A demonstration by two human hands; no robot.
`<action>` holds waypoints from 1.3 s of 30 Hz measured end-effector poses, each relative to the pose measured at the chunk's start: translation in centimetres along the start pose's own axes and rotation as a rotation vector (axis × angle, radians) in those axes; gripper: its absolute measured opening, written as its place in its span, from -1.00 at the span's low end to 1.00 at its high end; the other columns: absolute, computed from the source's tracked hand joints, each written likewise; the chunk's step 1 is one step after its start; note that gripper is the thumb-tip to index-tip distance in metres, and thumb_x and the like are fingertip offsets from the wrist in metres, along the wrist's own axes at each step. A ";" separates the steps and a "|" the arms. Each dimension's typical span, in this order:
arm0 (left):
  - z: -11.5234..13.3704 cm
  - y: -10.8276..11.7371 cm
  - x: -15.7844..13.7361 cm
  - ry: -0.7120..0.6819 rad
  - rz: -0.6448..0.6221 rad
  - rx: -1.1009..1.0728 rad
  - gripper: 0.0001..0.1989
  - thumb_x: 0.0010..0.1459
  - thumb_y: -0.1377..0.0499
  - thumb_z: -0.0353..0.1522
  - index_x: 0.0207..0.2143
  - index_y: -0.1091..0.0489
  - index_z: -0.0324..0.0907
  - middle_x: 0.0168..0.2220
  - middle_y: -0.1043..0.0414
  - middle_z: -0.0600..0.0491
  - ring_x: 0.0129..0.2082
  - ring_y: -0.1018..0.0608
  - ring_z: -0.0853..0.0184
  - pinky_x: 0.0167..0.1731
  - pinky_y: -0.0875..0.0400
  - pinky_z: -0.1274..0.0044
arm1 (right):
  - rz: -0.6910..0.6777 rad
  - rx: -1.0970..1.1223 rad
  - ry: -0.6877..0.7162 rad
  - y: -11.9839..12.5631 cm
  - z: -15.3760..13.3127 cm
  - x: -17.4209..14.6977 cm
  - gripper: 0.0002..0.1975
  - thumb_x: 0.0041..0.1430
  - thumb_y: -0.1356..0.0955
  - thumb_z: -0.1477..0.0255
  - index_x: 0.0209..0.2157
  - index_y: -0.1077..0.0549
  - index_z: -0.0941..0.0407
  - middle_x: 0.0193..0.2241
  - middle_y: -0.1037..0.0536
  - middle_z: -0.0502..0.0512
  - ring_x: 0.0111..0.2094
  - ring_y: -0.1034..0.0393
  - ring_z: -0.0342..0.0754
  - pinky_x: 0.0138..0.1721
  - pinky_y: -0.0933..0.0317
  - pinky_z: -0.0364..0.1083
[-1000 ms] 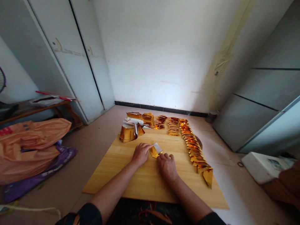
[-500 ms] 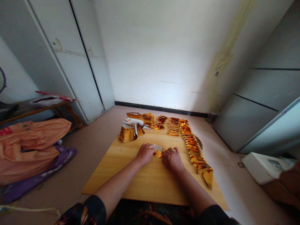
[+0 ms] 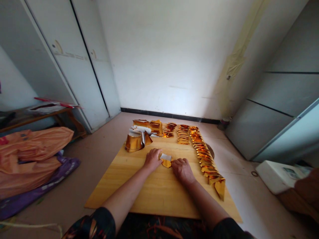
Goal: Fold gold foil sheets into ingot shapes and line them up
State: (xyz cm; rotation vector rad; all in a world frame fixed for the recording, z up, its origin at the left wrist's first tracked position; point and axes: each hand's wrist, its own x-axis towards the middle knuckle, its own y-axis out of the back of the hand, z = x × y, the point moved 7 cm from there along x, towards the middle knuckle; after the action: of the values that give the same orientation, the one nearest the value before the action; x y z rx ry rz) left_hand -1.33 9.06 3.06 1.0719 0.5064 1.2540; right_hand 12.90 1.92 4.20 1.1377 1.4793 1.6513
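Observation:
Between my hands, on the wooden board (image 3: 149,196), lies a small piece of gold foil paper (image 3: 166,163), partly folded, its pale side showing at the far end. My left hand (image 3: 152,160) is closed at the paper's left edge, thumb and fingers pinching it. At the right edge, my right hand (image 3: 183,169) has its fingers curled in on the paper; the fingertips are partly hidden. Beyond my left hand sits a curved stack of gold paper sheets (image 3: 133,142). To the right runs a long row of folded gold paper pieces (image 3: 205,159), nested one against another.
Shorter rows of folded gold pieces (image 3: 183,134) and gold bundles (image 3: 156,127) line the board's far side. An orange bag (image 3: 37,149) and a purple bag (image 3: 59,169) lie on the floor at left. A white box (image 3: 275,176) stands at right.
My left hand has shifted slightly up and its fingers have straightened somewhat along the paper's edge. More of the pale side shows. The whole view has drifted a little.

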 end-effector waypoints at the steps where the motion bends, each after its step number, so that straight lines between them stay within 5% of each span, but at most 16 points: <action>1: -0.1 -0.1 0.2 0.013 -0.025 -0.005 -0.63 -0.03 -0.25 -0.44 -0.11 -0.40 -0.09 -0.09 -0.42 0.04 -0.06 -0.40 0.27 -0.07 -0.28 0.45 | 0.004 0.007 0.004 0.0 0.0 -0.1 -0.80 0.31 -0.20 0.46 -0.26 -0.46 0.10 -0.26 -0.54 0.10 -0.19 -0.30 -0.05 -0.17 0.08 -0.06; 11: 0.7 -0.9 0.1 -0.173 -0.049 -0.040 -0.86 0.05 -0.18 -0.51 -0.40 -0.52 -0.16 -0.35 -0.48 0.04 -0.26 -0.44 0.32 -0.21 -0.30 0.49 | -0.003 -0.004 -0.008 0.4 -0.2 -0.1 -0.81 0.29 -0.21 0.49 -0.29 -0.45 0.09 -0.29 -0.54 0.08 -0.19 -0.29 -0.05 -0.12 0.08 -0.03; 20: 3.2 0.4 -1.8 -0.466 -0.165 0.246 -0.78 0.18 -0.06 -0.45 -0.24 -0.49 -0.15 -0.28 -0.44 -0.02 -0.18 -0.39 0.24 -0.20 -0.27 0.41 | 0.000 -0.019 -0.016 0.4 -0.1 0.2 -0.86 0.27 -0.25 0.39 -0.28 -0.45 0.05 -0.30 -0.55 0.05 -0.19 -0.29 -0.06 -0.08 0.11 0.00; 39: 2.5 -0.4 -2.1 -0.528 -0.123 0.199 -0.86 0.22 -0.11 -0.34 -0.25 -0.43 -0.16 -0.28 -0.37 -0.01 -0.21 -0.38 0.29 -0.18 -0.28 0.45 | -0.068 -0.045 0.140 1.1 0.3 1.8 -0.76 0.27 -0.26 0.32 -0.36 -0.52 0.06 -0.37 -0.55 0.07 -0.29 -0.35 -0.08 0.03 0.15 0.06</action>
State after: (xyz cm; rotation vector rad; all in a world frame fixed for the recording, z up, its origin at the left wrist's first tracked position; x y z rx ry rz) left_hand 0.26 6.24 3.36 1.4579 0.2869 0.7774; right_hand 12.49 3.48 5.64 0.9535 1.5421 1.7381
